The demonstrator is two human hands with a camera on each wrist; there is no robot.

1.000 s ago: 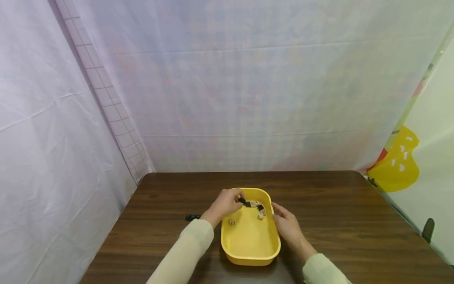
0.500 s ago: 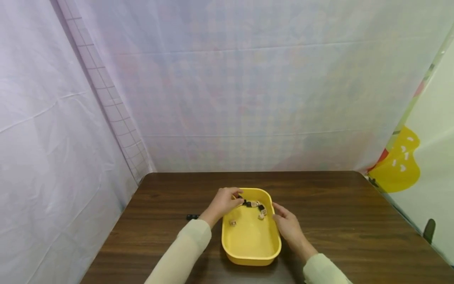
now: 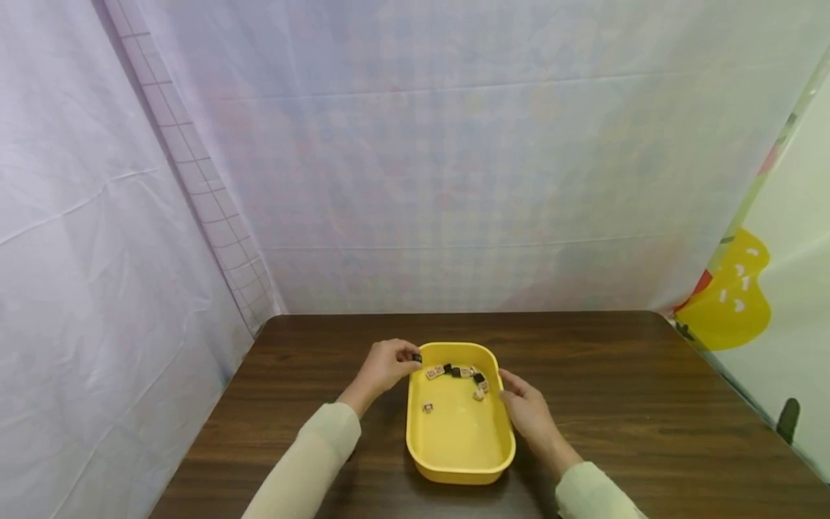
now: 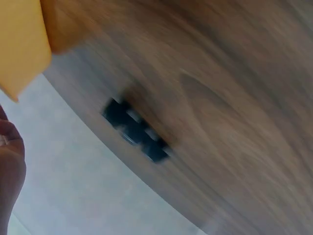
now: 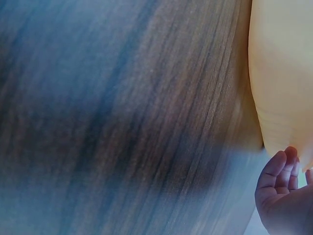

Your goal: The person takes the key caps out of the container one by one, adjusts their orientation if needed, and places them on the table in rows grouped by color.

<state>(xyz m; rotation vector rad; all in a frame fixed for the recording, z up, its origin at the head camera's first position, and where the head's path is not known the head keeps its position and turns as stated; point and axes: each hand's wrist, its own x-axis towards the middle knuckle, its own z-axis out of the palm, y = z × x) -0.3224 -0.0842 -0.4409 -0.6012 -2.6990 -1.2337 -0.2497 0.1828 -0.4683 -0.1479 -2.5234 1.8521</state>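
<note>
Between thumb and fingers my left hand (image 3: 384, 366) pinches a small black block (image 3: 417, 358), just at the left rim of a yellow basin (image 3: 460, 476). My right hand (image 3: 528, 414) holds the basin's right side, its fingers against the outer wall in the right wrist view. Inside the basin, black and beige blocks (image 3: 457, 373) with markings lie in a curved line along the far end. A lone beige block (image 3: 428, 408) sits nearer its left wall. In the left wrist view, a short row of black blocks (image 4: 134, 129) lies on the table, blurred.
The dark wood-grain table (image 3: 609, 389) extends on both sides of the basin. White sheeting (image 3: 454, 180) hangs behind the table and on the left. A yellow printed shape (image 3: 726, 303) shows on the right-hand sheet.
My left hand has moved left from over the basin's far end to its left rim with a black block. Two beige blocks there are now uncovered. The right hand stays in place.
</note>
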